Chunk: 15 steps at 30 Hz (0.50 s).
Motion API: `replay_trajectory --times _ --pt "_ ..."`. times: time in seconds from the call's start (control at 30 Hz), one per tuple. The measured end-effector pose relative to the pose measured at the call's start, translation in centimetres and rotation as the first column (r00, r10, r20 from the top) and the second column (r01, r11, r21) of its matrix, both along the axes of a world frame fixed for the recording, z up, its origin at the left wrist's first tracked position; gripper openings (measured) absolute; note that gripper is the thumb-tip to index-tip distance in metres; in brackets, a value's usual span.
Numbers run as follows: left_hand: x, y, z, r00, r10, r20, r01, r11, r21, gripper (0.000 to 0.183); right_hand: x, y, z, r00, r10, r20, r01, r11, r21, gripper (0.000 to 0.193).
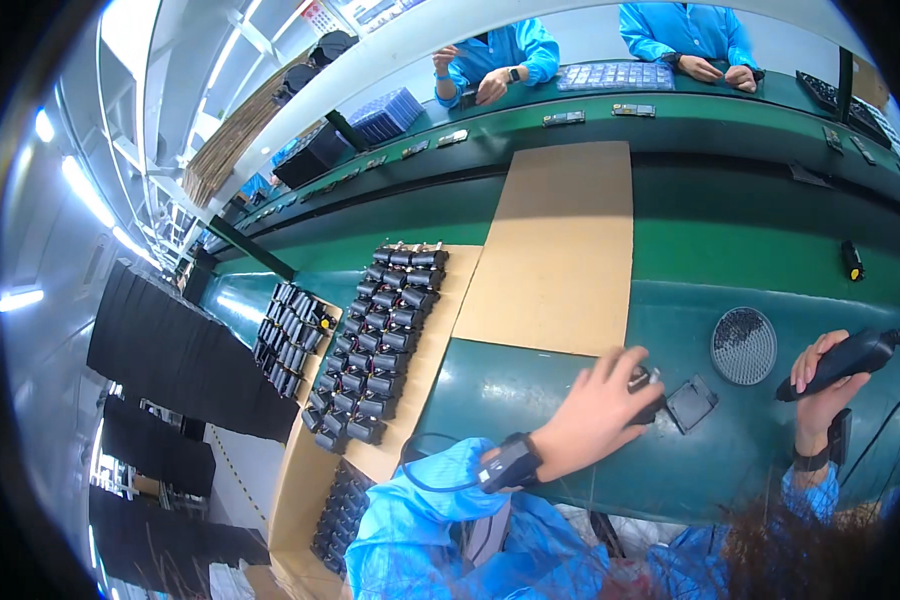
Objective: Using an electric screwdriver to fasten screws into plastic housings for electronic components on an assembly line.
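My left hand (592, 412) is over the bench with its fingers closed around a small black part (646, 392) that has a bit of bright metal on it. The fingers hide most of the part. Beside it lies a dark, square, shallow frame (692, 403) on the green bench. My right hand (822, 392) grips a black electric screwdriver (842, 368), held roughly level, with a cord at its right end. Between the hands, a little farther off, sits a round grey dish (743, 346) with small dark pieces at its far side.
At the left, rows of black cylindrical units (378, 345) stand on cardboard, with another batch (292, 335) beyond. A cardboard sheet (560, 240) lies mid-bench. A yellow-ended black cylinder (852, 260) lies at right. Across a line carrying circuit boards (564, 118), two people in blue sleeves work.
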<state>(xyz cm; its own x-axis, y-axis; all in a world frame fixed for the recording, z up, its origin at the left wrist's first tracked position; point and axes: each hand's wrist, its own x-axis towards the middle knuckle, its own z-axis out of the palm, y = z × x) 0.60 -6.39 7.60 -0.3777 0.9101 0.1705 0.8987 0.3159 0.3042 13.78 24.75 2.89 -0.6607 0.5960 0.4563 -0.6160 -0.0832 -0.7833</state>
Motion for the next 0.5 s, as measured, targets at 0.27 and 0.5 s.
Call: replay_trajectory --times 0.27,0.5 --pt "1.4 -2.6 0.2 0.993 0.004 0.122 -0.002 1.0 -0.012 0.059 -0.2 -1.0 -2.0 0.994 0.062 0.085 -0.068 0.995 0.074 0.086" --pt "4.6 -16.4 3.4 0.728 0.654 0.204 -0.685 0.71 0.163 0.092 1.4 0.7 -2.6 0.993 0.049 0.106 -0.062 0.991 0.115 0.087"
